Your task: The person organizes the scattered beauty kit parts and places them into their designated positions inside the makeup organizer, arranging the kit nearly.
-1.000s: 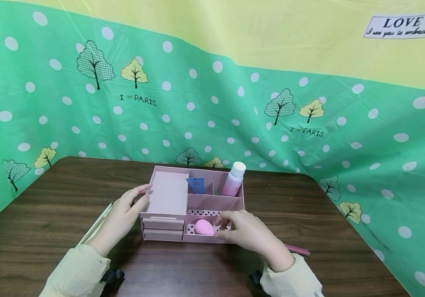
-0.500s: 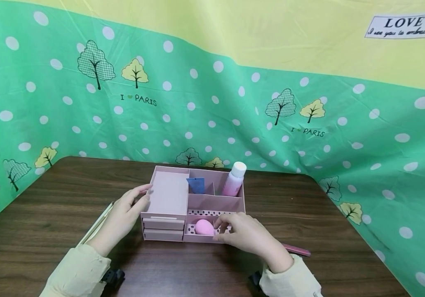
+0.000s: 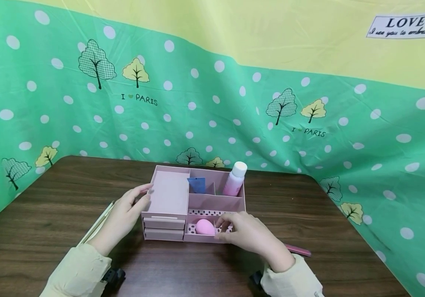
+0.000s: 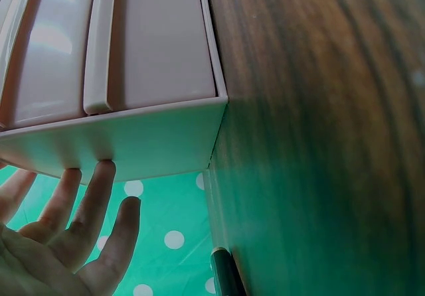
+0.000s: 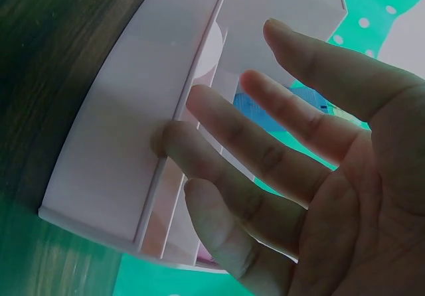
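A pink desktop organizer (image 3: 167, 192) with two shut drawers stands mid-table. My left hand (image 3: 127, 208) touches its left side; in the left wrist view its fingertips (image 4: 105, 168) rest on that wall, fingers spread. At the front right compartment, my right hand (image 3: 249, 233) is lowered with fingers loosely bent. A pink egg-shaped makeup sponge (image 3: 205, 227) lies in that compartment, just left of my right fingertips. In the right wrist view, one fingertip touches the front rim, and nothing is held in the right hand (image 5: 332, 196).
A pink bottle with a white cap (image 3: 234, 179) and a blue flat packet (image 3: 197, 185) stand in the rear compartments. Thin sticks (image 3: 95, 225) lie beside my left wrist. A reddish flat strip (image 3: 298, 250) lies by my right wrist. A green dotted curtain (image 3: 197, 103) hangs behind.
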`<move>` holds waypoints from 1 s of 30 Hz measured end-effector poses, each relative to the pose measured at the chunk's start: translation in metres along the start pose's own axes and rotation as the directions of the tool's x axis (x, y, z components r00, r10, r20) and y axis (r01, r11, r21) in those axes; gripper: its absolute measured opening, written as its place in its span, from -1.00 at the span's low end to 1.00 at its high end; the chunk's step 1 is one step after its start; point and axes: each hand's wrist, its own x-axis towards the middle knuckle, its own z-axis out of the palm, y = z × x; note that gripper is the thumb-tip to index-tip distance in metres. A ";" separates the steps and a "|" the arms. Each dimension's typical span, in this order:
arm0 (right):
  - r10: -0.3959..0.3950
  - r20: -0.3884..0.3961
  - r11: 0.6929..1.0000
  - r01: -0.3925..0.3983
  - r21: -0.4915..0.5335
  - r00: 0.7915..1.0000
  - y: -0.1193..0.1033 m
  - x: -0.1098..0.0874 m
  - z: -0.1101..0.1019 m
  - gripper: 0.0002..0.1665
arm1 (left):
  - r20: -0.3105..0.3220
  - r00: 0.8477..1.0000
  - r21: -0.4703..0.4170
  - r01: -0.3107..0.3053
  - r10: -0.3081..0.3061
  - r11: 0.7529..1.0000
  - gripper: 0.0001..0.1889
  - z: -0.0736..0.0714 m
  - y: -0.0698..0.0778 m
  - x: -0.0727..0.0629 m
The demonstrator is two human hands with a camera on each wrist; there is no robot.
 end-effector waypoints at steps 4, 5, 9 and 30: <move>-0.007 -0.015 1.000 0.007 0.002 1.000 0.002 -0.001 -0.003 -0.80 | 0.000 1.000 -0.006 0.000 0.000 1.000 -0.58 0.000 0.000 0.000; -0.011 -0.017 1.000 0.011 0.002 1.000 0.003 -0.001 -0.003 -0.79 | 0.000 1.000 -0.007 -0.002 0.002 1.000 -0.58 0.000 0.000 0.000; -0.016 -0.023 1.000 0.017 0.015 1.000 0.005 -0.001 -0.007 -0.77 | -0.005 1.000 -0.010 -0.010 0.009 1.000 -0.58 0.000 0.000 0.001; 0.056 -0.021 0.989 -0.052 0.139 0.998 0.012 -0.002 -0.017 -0.74 | 0.013 1.000 -0.018 -0.001 0.001 1.000 -0.57 0.000 0.000 0.001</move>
